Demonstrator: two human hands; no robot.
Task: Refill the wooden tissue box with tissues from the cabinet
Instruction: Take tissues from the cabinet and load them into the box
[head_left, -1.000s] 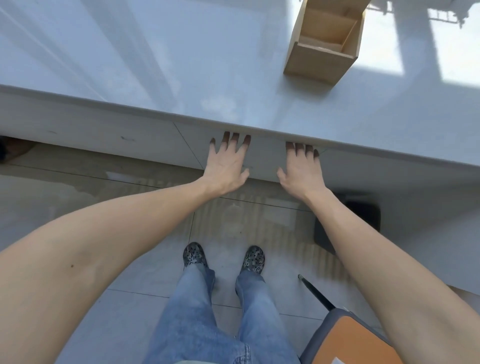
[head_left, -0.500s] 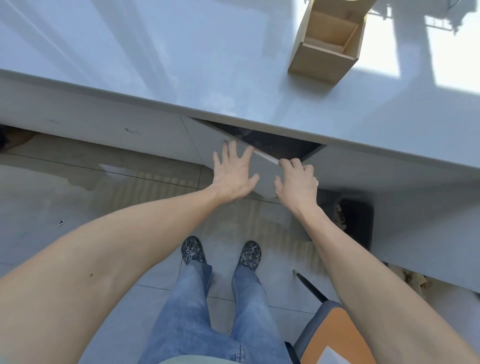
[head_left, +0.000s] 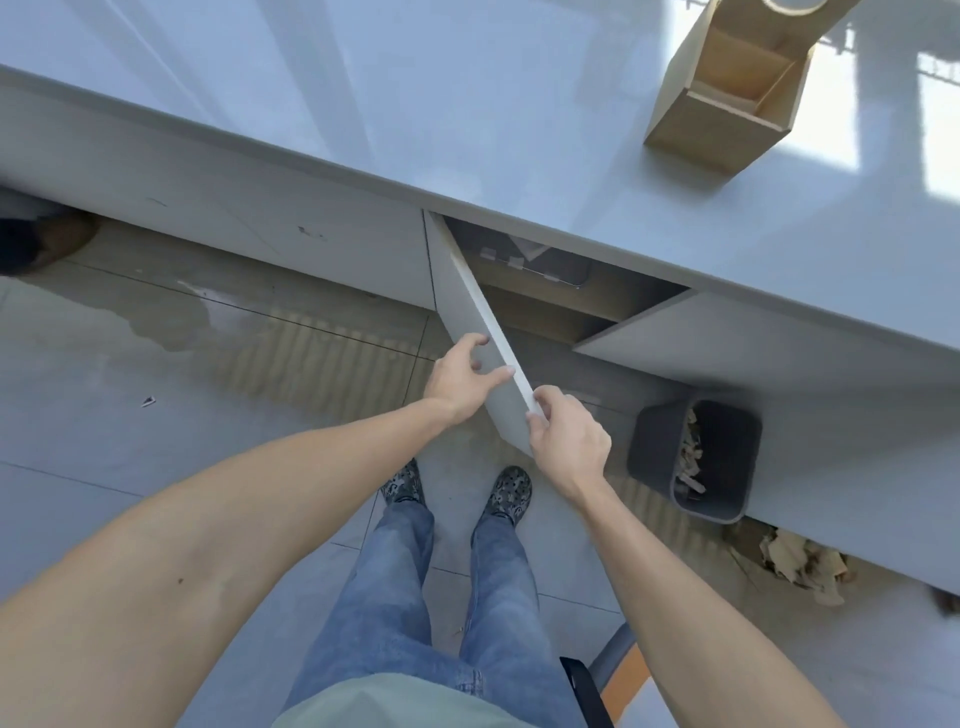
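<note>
The wooden tissue box (head_left: 727, 88) stands open-topped on the white counter (head_left: 415, 104) at the far right, and looks empty inside. Below the counter edge a grey cabinet door (head_left: 467, 322) hangs swung outward. My right hand (head_left: 569, 436) grips its top edge near the free corner. My left hand (head_left: 462, 379) rests on the door's outer face, thumb touching the top edge. Inside the cabinet (head_left: 571, 296) I see a shelf with a clear-wrapped pack (head_left: 540, 262); what it holds is unclear.
A dark grey waste bin (head_left: 696, 457) with crumpled paper stands on the floor right of the door. More crumpled paper (head_left: 800, 566) lies beyond it. A chair with an orange seat (head_left: 618, 675) sits behind my right leg. My feet are under the door.
The cabinet door went from shut to swung wide open. Both hands moved back toward me with it, and my right hand closed over its top edge.
</note>
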